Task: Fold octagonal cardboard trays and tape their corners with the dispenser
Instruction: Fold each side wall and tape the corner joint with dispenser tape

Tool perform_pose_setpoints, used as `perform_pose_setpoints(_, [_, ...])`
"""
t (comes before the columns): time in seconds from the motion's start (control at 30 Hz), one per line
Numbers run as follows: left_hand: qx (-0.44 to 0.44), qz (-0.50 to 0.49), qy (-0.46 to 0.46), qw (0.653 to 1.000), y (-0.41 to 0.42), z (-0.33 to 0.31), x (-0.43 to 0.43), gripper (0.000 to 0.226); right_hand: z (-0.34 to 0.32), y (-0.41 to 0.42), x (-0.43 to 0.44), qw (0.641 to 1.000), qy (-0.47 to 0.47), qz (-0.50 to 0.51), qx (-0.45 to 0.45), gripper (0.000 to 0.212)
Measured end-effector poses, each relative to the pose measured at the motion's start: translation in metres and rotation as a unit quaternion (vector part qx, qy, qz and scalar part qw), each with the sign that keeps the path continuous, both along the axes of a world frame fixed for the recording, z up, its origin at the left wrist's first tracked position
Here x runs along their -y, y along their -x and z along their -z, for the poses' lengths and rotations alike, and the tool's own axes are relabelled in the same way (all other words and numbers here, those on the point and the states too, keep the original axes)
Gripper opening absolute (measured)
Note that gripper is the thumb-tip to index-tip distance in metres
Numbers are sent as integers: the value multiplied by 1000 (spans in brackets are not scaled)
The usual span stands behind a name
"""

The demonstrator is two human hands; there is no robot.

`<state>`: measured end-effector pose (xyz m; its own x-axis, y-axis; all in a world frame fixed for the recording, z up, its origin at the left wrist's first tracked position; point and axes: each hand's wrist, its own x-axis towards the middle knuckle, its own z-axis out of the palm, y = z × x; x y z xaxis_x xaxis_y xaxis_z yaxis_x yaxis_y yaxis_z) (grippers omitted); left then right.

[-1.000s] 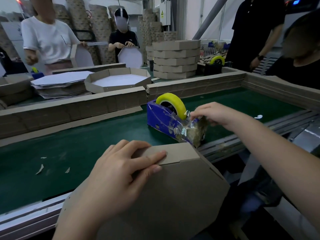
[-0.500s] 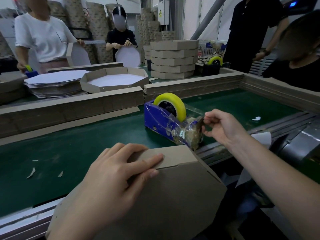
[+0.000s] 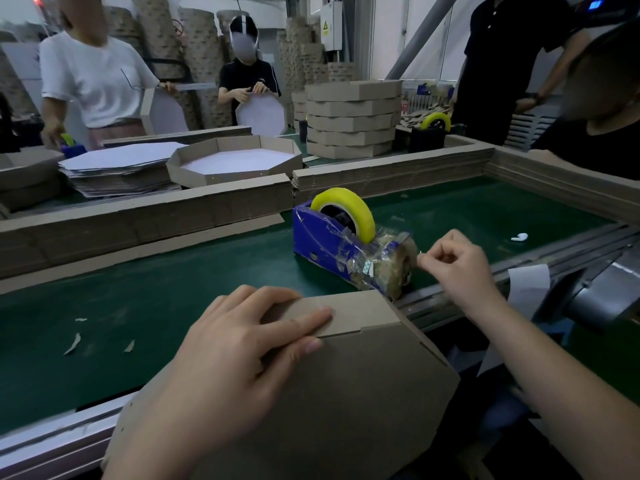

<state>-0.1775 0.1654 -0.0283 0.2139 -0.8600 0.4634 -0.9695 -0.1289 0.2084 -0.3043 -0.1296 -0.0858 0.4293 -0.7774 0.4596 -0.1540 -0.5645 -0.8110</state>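
Several paper scraps (image 3: 72, 342) litter the green belt (image 3: 173, 289) left of the dispenser (image 3: 332, 244).

I see the tray (image 3: 346, 393) at the counter's (image 3: 138, 299) near edge under my left hand (image 3: 228, 355), the tape dispenser (image 3: 329, 244) just behind it, my right hand (image 3: 453, 265) pinching tape (image 3: 420, 252) at its right end, and beyond the cardboard wall (image 3: 156, 216) another tray (image 3: 235, 161), right of stacked sheets (image 3: 117, 171).

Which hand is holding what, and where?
Left hand presses flat on the cardboard tray's top flap. Right hand pinches at the tape dispenser's cutter end, probably tape.
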Motion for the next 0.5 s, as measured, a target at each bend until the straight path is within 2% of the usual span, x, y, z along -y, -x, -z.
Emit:
perform_pose_setpoints(0.1, [-4,0,5,1000,1,0,1,38,-11,7,-9,989,126,61,-40,28])
perform_pose_setpoints(0.2, [-3,0,9,1000,2,0,2,38,-20,10,-17,969,181,111,-125,27])
perform_pose_setpoints(0.27, [-2,1,11,1000,2,0,2,38,-25,8,-18,956,178,139,-186,28])
perform_pose_setpoints(0.43, [-1,3,25,1000,3,1,2,36,-35,12,-4,943,71,126,-301,26])
perform_pose_setpoints(0.5, [1,2,25,1000,3,1,2,35,-39,21,-7,956,70,130,-254,22])
